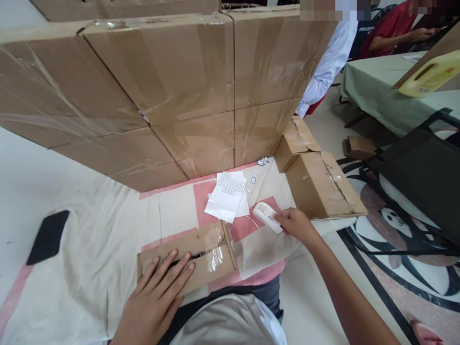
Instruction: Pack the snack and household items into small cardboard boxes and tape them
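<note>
My left hand [160,287] lies flat with fingers spread on top of a cardboard box [212,239]. Clear tape and a dark torn seam run along the box's top. My right hand [296,224] closes its fingers on the near end of a white rounded device [266,216], whose exact kind I cannot make out. The device is low over the cloth, right of the box; whether it touches the cloth I cannot tell. White paper sheets [226,197] printed with rows of small outlined boxes lie just left of it.
A wall of taped cartons [194,72] stands across the back. More cardboard boxes [319,182] line the right edge. A black phone-like slab [48,238] lies far left. Beyond are a dark chair [417,182], a yellow jug [431,74], a green-covered table [373,79] and other people.
</note>
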Action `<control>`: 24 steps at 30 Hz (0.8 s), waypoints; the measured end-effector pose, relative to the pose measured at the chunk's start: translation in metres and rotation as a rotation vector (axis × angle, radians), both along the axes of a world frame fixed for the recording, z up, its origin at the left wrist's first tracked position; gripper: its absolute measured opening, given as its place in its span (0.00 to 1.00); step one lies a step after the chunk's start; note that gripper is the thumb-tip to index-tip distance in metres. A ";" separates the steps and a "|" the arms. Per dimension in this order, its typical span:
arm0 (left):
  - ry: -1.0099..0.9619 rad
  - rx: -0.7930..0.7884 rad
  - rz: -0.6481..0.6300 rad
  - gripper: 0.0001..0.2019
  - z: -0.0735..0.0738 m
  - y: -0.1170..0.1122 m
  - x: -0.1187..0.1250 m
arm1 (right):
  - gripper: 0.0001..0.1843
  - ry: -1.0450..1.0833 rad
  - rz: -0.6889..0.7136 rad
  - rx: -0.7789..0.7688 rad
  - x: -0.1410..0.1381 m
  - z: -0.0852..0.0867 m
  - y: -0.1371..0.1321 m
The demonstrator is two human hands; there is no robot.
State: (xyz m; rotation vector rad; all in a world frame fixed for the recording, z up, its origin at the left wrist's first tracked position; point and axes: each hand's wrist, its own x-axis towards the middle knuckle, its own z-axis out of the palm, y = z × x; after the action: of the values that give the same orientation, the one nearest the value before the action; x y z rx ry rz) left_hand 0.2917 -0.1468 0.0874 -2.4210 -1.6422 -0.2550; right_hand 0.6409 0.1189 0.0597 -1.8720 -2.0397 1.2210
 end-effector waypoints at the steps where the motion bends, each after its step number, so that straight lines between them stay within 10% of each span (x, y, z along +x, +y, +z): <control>1: 0.003 0.000 -0.003 0.29 0.000 0.000 0.000 | 0.26 0.000 -0.010 0.010 0.000 -0.001 -0.001; 15: 0.004 -0.017 0.019 0.29 -0.001 -0.001 -0.001 | 0.31 -0.235 -0.146 0.279 -0.004 -0.005 -0.026; 20: -0.020 -0.028 0.025 0.28 -0.001 -0.001 0.001 | 0.31 -0.408 -0.088 0.079 0.006 -0.002 -0.030; 24: -0.044 -0.026 0.040 0.28 0.000 0.000 0.002 | 0.32 -0.043 -0.220 -0.195 0.019 -0.015 -0.033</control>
State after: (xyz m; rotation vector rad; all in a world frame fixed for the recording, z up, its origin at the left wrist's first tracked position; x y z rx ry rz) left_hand 0.2935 -0.1472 0.0876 -2.4146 -1.7212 -0.2847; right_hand 0.6598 0.0860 0.0445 -2.1588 -1.7302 1.3713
